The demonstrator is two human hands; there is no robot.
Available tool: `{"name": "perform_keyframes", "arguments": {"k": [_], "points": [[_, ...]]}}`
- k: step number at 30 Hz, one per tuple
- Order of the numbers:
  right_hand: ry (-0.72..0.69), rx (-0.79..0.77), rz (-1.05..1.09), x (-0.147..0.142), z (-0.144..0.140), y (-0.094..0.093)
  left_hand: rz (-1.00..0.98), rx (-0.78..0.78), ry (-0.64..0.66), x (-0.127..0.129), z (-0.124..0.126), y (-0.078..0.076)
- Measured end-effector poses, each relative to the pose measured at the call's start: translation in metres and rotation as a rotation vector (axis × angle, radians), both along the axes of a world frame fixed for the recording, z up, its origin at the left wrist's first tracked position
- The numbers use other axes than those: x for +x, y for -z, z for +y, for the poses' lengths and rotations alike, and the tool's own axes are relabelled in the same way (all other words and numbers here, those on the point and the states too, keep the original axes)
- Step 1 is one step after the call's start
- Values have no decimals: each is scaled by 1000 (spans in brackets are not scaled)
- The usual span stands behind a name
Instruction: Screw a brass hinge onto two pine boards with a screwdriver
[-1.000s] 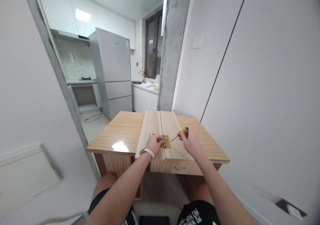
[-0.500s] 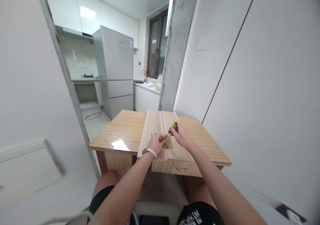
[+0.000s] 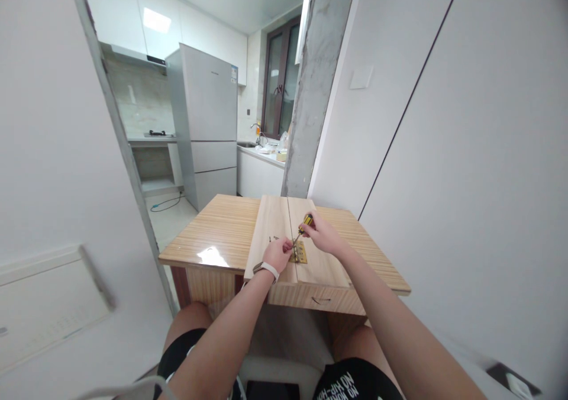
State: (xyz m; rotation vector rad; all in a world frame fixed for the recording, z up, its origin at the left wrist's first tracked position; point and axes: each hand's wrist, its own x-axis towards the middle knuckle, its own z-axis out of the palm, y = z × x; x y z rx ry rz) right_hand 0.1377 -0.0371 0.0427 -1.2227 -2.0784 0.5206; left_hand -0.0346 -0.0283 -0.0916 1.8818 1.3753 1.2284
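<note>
My right hand (image 3: 318,232) is closed around the yellow and black handle of a screwdriver (image 3: 306,222). Its shaft slants down to the left, and the tip meets the fingertips of my left hand (image 3: 278,252). Those fingers are pinched at the left part of a brass hinge (image 3: 300,252); what they hold there is too small to make out. The hinge lies across the seam between two pale wooden boards (image 3: 276,213), (image 3: 326,270). Beside my left hand, a few small dark screws (image 3: 272,238) rest on the left board.
Under the boards stands a wood-grain table (image 3: 231,222) with a drawer (image 3: 322,300) at its front. A grey pillar (image 3: 310,92) and a white wall (image 3: 444,181) rise behind and to the right. A fridge (image 3: 208,104) stands farther back.
My right hand and the screwdriver handle have shifted slightly left and up, leaving the screwdriver a little steeper. My left hand stays at the hinge.
</note>
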Motion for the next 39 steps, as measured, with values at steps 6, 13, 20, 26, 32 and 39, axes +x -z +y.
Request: {"name": "perform_keyframes", "arguments": {"k": [6,13,20,26,32,39], "points": [[-89,9,-75,-7,10,-20,11,-25,11,0,2,1],[-49,110,-214,-14,19,-25,31,-22,2,0,5,4],[-27,209,-368,-23,18,-34,-7,-15,22,-1,5,6],[103,283,-435,-30,19,-28,4,-16,25,0,1,1],[181,256,-487,-31,23,-26,21,10,-8,0,0,-1],[-36,275,-294,-26,10,-35,12,-17,-10,1,1,-3]]}}
